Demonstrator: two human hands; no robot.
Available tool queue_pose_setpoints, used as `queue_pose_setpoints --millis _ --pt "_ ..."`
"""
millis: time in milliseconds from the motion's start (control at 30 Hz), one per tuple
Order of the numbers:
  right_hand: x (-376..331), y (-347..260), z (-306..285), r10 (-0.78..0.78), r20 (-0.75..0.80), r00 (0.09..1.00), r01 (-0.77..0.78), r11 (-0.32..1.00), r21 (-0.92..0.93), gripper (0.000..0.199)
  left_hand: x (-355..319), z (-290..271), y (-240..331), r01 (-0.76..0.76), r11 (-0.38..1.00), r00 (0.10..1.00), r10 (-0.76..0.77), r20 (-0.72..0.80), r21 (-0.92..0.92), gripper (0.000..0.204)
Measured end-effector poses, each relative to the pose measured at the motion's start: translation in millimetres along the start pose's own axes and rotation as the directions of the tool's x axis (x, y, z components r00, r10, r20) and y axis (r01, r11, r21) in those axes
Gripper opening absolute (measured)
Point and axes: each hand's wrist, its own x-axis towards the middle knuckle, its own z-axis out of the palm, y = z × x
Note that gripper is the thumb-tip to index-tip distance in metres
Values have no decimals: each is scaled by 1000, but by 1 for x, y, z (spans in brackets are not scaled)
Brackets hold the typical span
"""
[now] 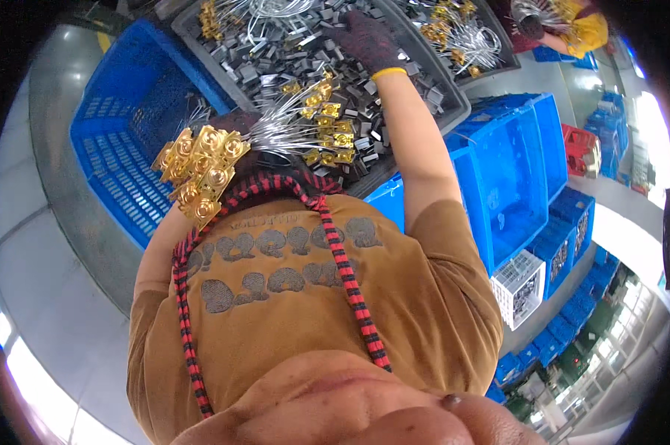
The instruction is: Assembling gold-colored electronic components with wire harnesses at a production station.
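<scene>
1. The left hand (235, 122), in a dark glove, is mostly hidden behind a bundle of gold terminals (200, 169) on silvery wires (279, 133); its fingers seem clamped on that bundle, though the grip itself cannot be seen.
2. The gold ends fan out at about 7 o'clock from the left hand, and the wires run toward 3 o'clock.
3. A blue slatted crate (120, 141) lies at 9 o'clock of the bundle; what it holds cannot be told.
4. The grey tray (453, 111) ahead is full of small dark metal pieces (275, 63) and more gold-tipped wire bundles (324, 122).
5. The right hand (366, 38), in a dark glove with a yellow cuff, rests palm down on the pieces at 12 o'clock; whether its fingers grip anything cannot be told.
6. Blue bins (513, 170) stand at 3 o'clock.
</scene>
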Motion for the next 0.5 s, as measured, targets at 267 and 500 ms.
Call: queue_pose_setpoints --millis 267,500 --pt "-20 16 63 -24 242 970 44 996 -80 43 -18 17 -52 140 989 987 -135 82 -55 44" --pt "-83 68 11 189 -229 955 -208 976 -63 35 1 -29 59 295 907 954 -264 140 -302 46"
